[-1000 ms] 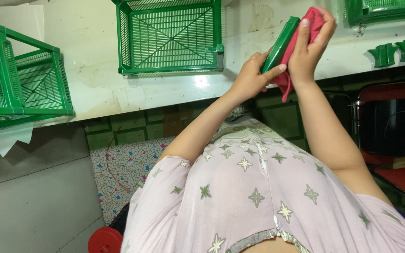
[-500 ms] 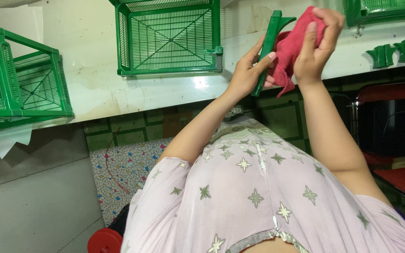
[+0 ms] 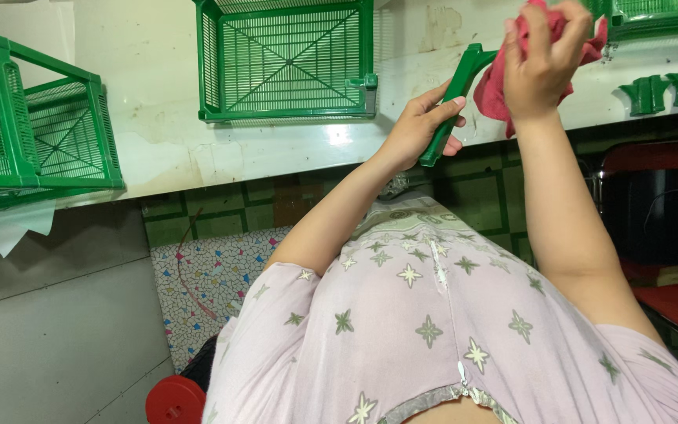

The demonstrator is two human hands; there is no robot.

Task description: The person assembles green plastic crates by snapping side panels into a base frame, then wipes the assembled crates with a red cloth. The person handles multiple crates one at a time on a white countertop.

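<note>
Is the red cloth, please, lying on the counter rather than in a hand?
No, the right hand holds the red cloth bunched above the counter, beside the green plastic bar in the left hand.

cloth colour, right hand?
Red-pink cloth, bunched in the right hand; head view.

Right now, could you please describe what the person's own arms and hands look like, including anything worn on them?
Both arms are bare from the upper arm down; the left hand and right hand wear no gloves, and no rings, bracelets or watch show. Short sleeves of a pale lilac top printed with small green and white four-pointed stars cover the shoulders. The visible fingernails are short and look unpainted.
</note>
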